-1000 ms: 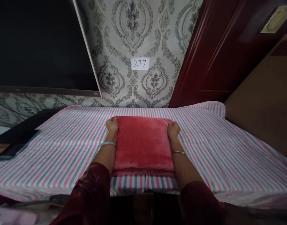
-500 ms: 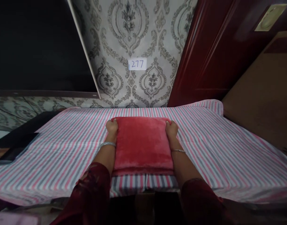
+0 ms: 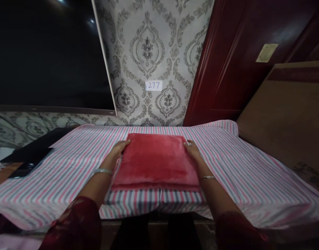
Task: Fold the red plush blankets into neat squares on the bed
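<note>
A folded red plush cloth (image 3: 155, 161) lies flat on a striped pink, grey and white sheet (image 3: 240, 173) that covers a table. My left hand (image 3: 119, 148) rests along the cloth's left edge near the far corner, fingers stretched out flat. At the cloth's right far corner lies my right hand (image 3: 192, 148), fingers extended against the edge. Both wrists wear thin bangles. Neither hand grips the cloth.
A dark flat panel (image 3: 31, 152) lies at the table's left end. A patterned wall with a paper label reading 277 (image 3: 153, 85) stands behind. A dark red door (image 3: 227, 69) and a brown board (image 3: 284, 118) are on the right.
Both hands have loosened from a closed grasp on the cloth's far corners to flat fingers along its edges. The view has drawn back and tilted, and the cloth lies flatter.
</note>
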Available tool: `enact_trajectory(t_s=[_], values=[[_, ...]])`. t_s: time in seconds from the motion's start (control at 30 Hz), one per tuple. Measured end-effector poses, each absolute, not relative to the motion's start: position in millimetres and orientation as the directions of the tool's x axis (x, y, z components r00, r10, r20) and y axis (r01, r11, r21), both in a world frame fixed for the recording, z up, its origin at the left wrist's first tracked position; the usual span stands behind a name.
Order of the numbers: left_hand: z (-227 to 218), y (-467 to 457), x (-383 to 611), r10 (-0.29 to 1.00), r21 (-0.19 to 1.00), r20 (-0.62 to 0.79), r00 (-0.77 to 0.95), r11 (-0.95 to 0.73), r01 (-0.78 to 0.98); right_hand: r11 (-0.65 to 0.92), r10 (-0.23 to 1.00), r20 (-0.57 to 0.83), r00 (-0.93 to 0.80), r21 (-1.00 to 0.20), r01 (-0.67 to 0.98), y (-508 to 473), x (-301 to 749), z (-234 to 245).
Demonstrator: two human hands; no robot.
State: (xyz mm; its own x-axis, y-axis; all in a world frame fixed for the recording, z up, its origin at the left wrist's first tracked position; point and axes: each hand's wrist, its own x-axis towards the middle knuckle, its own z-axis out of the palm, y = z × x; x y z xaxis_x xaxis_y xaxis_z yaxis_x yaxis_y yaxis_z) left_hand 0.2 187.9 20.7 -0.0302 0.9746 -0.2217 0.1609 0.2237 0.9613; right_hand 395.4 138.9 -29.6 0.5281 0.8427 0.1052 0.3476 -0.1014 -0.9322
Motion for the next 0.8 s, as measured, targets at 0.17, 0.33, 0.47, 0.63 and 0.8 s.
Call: enact_trajectory(t_s=[0.17, 0.33, 0.47, 0.63, 0.8], values=[[10.7, 106.3, -23.1, 0.961, 0.963, -0.260, 0.094, 0.252, 0.092, -0.079, 0.914, -0.029, 0.405, -0.991, 0.106, 63.0, 398.2, -50.3], [1.2, 53.5, -29.0, 0.967, 0.985, -0.173, 0.188, 0.170, 0.032, 0.032, 0.930, 0.037, 0.364, -0.999, 0.019, 1.5, 383.1, -58.1], [-12.3, 41.3, -33.1, 0.990, 0.989, -0.119, 0.081, 0.126, -0.076, 0.041, 0.933, 0.086, 0.350, -0.990, 0.133, -22.2, 379.1, -55.4], [-24.6, 38.2, -43.9, 0.983, 0.972, -0.118, 0.142, 0.144, -0.185, 0.037, 0.941, 0.054, 0.333, -0.998, 0.059, -33.5, 377.1, -57.9], [-30.1, 38.2, -48.7, 0.977, 0.979, -0.082, 0.196, 0.116, -0.167, 0.000, 0.946, -0.019, 0.324, -0.998, -0.057, -38.7, 378.7, -65.9]])
